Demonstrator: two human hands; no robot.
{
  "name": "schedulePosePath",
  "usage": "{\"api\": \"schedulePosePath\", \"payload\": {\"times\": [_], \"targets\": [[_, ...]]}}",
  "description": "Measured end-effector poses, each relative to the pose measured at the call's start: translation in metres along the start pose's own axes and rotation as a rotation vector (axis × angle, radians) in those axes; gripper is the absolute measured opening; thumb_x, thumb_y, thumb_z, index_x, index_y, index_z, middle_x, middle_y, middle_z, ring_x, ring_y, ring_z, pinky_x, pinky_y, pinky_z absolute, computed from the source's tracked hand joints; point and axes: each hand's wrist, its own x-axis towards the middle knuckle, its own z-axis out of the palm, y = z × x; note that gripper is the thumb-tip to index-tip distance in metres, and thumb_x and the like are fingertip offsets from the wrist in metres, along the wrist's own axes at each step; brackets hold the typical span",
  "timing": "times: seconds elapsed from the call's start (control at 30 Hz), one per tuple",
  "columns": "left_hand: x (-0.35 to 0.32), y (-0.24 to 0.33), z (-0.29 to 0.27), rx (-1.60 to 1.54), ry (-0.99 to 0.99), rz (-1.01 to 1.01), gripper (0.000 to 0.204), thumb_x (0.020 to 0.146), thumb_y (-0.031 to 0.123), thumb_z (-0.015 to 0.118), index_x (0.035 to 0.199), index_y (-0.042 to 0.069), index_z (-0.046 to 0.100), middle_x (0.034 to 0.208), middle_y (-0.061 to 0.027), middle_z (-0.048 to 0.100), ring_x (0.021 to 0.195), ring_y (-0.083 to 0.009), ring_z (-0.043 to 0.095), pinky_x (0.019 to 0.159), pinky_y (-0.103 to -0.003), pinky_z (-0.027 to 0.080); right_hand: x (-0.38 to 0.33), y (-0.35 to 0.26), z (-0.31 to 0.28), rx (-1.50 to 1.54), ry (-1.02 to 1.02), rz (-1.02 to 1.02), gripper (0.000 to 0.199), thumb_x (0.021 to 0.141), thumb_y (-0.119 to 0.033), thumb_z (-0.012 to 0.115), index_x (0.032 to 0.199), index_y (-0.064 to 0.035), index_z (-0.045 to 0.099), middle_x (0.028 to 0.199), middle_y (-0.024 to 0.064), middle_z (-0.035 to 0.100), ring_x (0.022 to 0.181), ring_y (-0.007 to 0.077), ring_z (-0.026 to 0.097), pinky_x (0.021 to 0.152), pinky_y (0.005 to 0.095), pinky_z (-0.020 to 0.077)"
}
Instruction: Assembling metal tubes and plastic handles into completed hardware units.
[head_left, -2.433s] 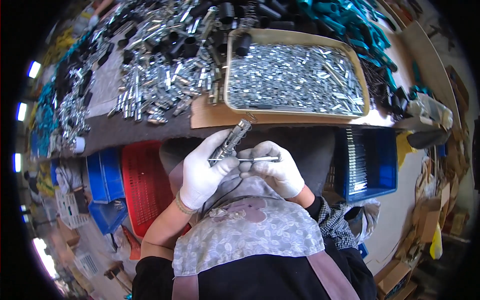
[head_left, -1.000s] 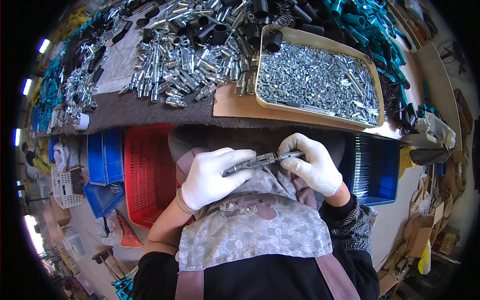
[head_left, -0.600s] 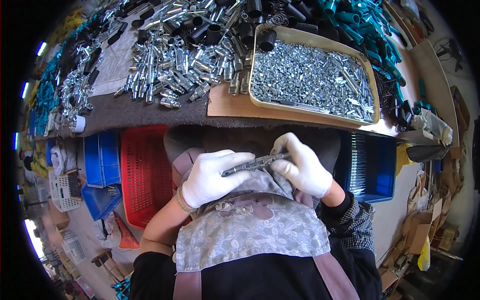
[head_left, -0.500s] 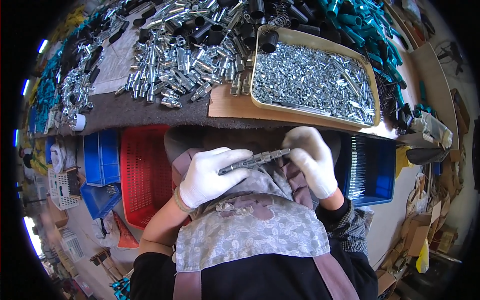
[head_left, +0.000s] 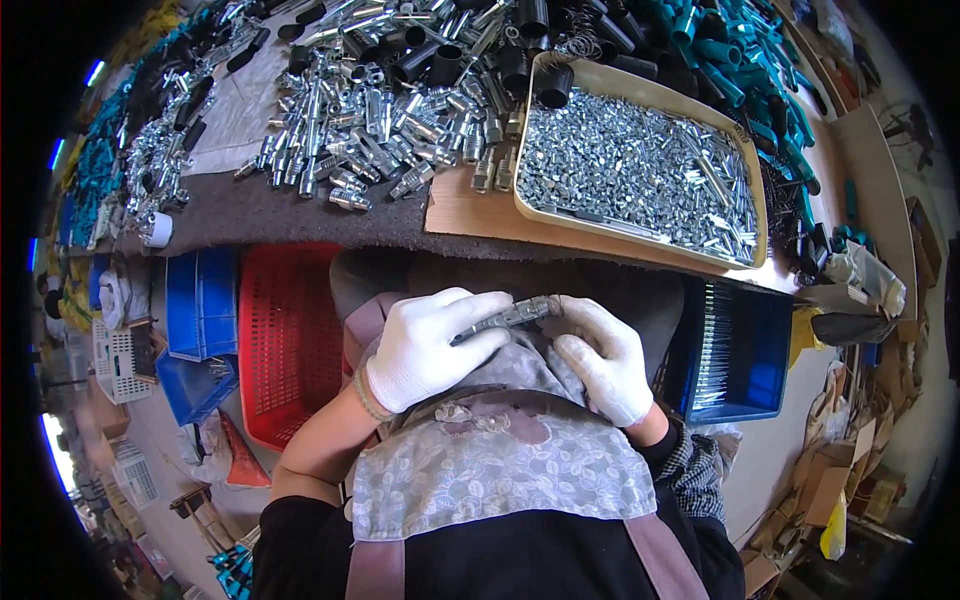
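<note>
Over my lap, my left hand [head_left: 422, 346] in a white knit glove is closed round a stepped grey metal rod-like fitting [head_left: 522, 312]. The fitting lies at a slant, its right end the higher. My right hand [head_left: 606, 362], gloved in white too, has its fingertips closed on that right end; the fingers partly cover it. A patterned grey apron [head_left: 500, 462] spreads below both hands. Beyond them, a heap of shiny metal fittings [head_left: 385, 135] lies on the bench, with a cream tray [head_left: 640, 236] of small metal pieces to its right.
The bench's front edge [head_left: 330, 230] runs just beyond my hands. A red perforated crate [head_left: 285, 350] stands low at the left beside blue bins [head_left: 200, 310]. At the right sits a blue crate [head_left: 755, 350] with thin rods. Teal handles [head_left: 715, 60] and black tubes [head_left: 445, 65] are piled at the back.
My right hand has come down and left from beyond the fitting's tip and now grips its right end. The fitting sits slightly further left; my left hand keeps hold.
</note>
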Motion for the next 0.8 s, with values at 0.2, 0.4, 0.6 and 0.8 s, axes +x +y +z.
{"api": "schedulePosePath", "payload": {"times": [0.2, 0.4, 0.6, 0.8], "targets": [[0.001, -0.004, -0.004, 0.210, -0.038, 0.175, 0.035, 0.075, 0.013, 0.079, 0.108, 0.007, 0.070, 0.080, -0.0067, 0.064, 0.065, -0.0238, 0.065, 0.057, -0.034, 0.052, 0.006, -0.025, -0.012, 0.141, -0.130, 0.218, 0.037, 0.096, -0.006, 0.054, 0.130, 0.0076, 0.058, 0.120, 0.0152, 0.067, 0.110, 0.0188, 0.065, 0.096, 0.0307, 0.0506], [0.008, -0.009, -0.003, 0.275, -0.057, 0.307, 0.035, 0.076, 0.017, 0.078, 0.108, 0.007, 0.069, 0.077, -0.0049, 0.059, 0.061, -0.0220, 0.062, 0.053, -0.034, 0.049, 0.007, -0.025, -0.027, 0.197, -0.218, 0.266, 0.042, 0.099, -0.014, 0.054, 0.133, 0.0106, 0.055, 0.117, 0.0187, 0.069, 0.108, 0.0202, 0.066, 0.093, 0.0319, 0.0523], [0.011, -0.006, -0.008, 0.073, -0.029, 0.129, 0.036, 0.071, 0.008, 0.081, 0.105, 0.004, 0.072, 0.083, -0.0121, 0.069, 0.067, -0.0279, 0.068, 0.060, -0.034, 0.054, 0.037, -0.071, -0.097, -0.265, 0.183, -0.178, 0.025, 0.092, -0.007, 0.058, 0.110, 0.0053, 0.069, 0.094, 0.0094, 0.072, 0.079, 0.0147, 0.067, 0.075, 0.0277, 0.0544], [0.010, -0.004, -0.012, 0.068, -0.021, 0.083, 0.035, 0.072, 0.009, 0.081, 0.105, 0.005, 0.072, 0.083, -0.0123, 0.069, 0.067, -0.0280, 0.067, 0.060, -0.034, 0.054, 0.137, -0.076, -0.271, -0.755, 0.811, -0.400, 0.019, 0.089, -0.016, 0.064, 0.101, -0.0060, 0.076, 0.097, 0.0126, 0.075, 0.086, 0.0227, 0.072, 0.078, 0.0316, 0.0546]]}}
